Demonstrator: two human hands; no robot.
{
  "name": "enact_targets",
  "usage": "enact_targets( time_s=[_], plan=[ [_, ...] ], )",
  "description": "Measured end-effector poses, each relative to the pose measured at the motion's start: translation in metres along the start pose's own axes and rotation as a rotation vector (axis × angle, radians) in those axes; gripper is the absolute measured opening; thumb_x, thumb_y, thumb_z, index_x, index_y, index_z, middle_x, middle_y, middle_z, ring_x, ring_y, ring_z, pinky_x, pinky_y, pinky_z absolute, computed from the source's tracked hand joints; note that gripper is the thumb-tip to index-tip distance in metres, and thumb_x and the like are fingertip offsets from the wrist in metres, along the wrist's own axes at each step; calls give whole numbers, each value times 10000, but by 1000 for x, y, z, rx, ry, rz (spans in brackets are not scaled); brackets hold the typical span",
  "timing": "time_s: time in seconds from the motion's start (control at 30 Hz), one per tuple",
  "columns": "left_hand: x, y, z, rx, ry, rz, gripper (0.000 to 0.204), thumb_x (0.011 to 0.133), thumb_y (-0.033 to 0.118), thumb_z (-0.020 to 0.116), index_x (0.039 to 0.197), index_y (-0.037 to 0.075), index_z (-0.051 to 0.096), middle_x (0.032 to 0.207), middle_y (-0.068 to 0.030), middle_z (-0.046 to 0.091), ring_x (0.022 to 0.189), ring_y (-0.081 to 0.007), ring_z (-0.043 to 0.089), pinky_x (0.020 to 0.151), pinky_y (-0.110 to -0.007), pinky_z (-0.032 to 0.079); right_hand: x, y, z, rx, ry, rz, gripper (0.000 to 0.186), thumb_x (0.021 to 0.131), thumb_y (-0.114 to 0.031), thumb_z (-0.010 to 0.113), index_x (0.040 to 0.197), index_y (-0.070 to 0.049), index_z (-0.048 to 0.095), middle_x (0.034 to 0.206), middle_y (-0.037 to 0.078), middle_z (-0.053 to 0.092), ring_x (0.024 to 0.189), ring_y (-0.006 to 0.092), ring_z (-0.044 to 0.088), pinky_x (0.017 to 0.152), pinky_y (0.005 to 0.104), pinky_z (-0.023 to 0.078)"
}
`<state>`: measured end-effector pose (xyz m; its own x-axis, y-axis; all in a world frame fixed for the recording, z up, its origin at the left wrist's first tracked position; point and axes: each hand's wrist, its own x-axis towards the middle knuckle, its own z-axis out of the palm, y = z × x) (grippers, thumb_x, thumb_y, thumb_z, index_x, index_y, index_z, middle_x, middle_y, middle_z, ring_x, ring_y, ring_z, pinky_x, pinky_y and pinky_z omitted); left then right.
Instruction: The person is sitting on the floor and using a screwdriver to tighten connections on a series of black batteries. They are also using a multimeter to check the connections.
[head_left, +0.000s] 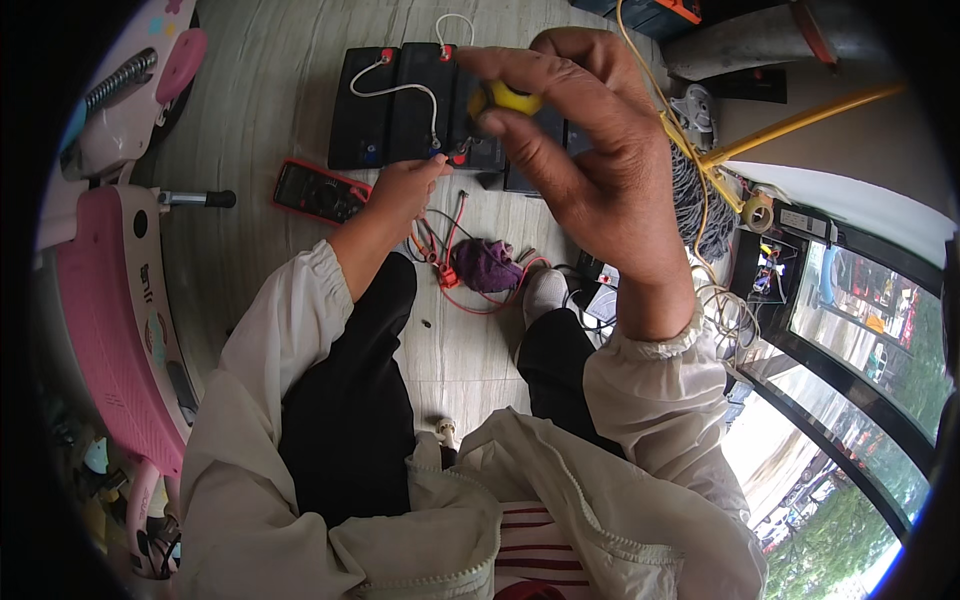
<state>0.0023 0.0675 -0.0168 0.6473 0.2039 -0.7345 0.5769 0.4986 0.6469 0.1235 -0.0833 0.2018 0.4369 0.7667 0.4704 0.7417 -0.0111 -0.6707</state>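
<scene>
While your right hand pinches the yellow tool handle above the far batteries, your left hand grips a lead at the terminal; I judge tightening comes next, needing careful alignment.

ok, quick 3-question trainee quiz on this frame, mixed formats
1. True or false: the right hand holds a small yellow object in its fingers.
2. What does the left hand reach to? A) the red multimeter B) the terminal end of the black batteries C) the purple cloth
3. Fill in: a ___ wire loops across the battery tops.

Key: 1 true; 2 B; 3 white
</scene>
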Motion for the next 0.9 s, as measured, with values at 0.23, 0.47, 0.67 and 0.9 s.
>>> enact_targets(
  time_s=[0.23, 0.47, 0.67, 0.9],
  plan=[
    [-1, 0, 0, -6, 14, -2, 396, 1020, 373, 616, 1141, 6, 700, 656, 90, 405, 492, -26, 324, 466, -235, 272, 1, 3, 3, -21, 31, -35, 388, 863, 6, 715, 1246, -54, 713, 1133, 100, 683, 1083, 233, 624, 962, 337, 488],
    [-2, 1, 0, -1, -1, -6, 392, 1025, 367, 613, 1144, 3, 698, 652, 92, 407, 483, -20, 317, 458, -234, 264, 2, 3, -1, -38, 22, -40, 388, 850, -15, 743, 1235, -49, 712, 1125, 87, 685, 1075, 238, 635, 966, 328, 482],
    [-1, 0, 0, -15, 4, -3, 389, 1026, 365, 614, 1139, 2, 696, 652, 90, 410, 476, -18, 318, 454, -235, 262, -1, -4, -2, -46, -22, 54, 414, 850, 39, 685, 1256, -42, 698, 1171, 97, 698, 1089, 240, 639, 971, 336, 487],
    [0, -3, -2, -23, 7, -1, 396, 1024, 372, 618, 1141, 1, 694, 653, 90, 411, 478, -17, 315, 455, -235, 258, 1, 4, 5, -29, 56, -64, 414, 859, -24, 753, 1268, -64, 698, 1118, 89, 685, 1068, 240, 644, 945, 340, 511]
  ],
)
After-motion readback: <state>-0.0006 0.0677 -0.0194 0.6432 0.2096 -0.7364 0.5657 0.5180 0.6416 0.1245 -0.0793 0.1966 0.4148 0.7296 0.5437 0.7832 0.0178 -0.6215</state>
